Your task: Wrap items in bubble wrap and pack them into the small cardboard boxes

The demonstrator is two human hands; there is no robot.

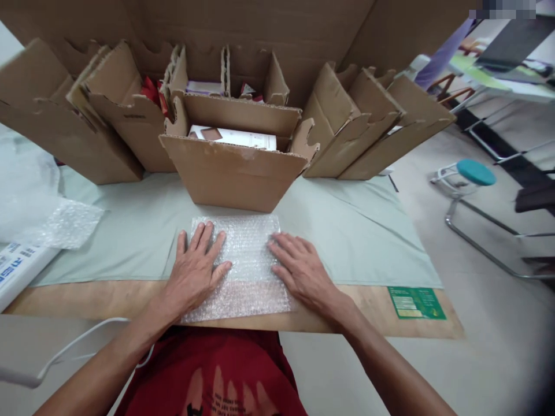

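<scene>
A sheet of clear bubble wrap [245, 248] lies flat at the front edge of the table, partly on pale green cloth and partly on bare wood. My left hand [195, 268] rests on its left side, palm down with fingers spread. On the right border of the sheet lies my right hand [303, 268], fingers stretched out and pointing inward. Neither hand grips anything. Just beyond the sheet stands a cardboard box [236, 176] with a white printed package [243, 137] inside.
More open cardboard boxes [119, 115] line the back, some holding red or white packages. Loose bubble wrap [69, 222] and a white printed package [26, 268] lie at left. A green card [416, 303] sits at the right front edge. A teal stool [476, 172] stands beyond.
</scene>
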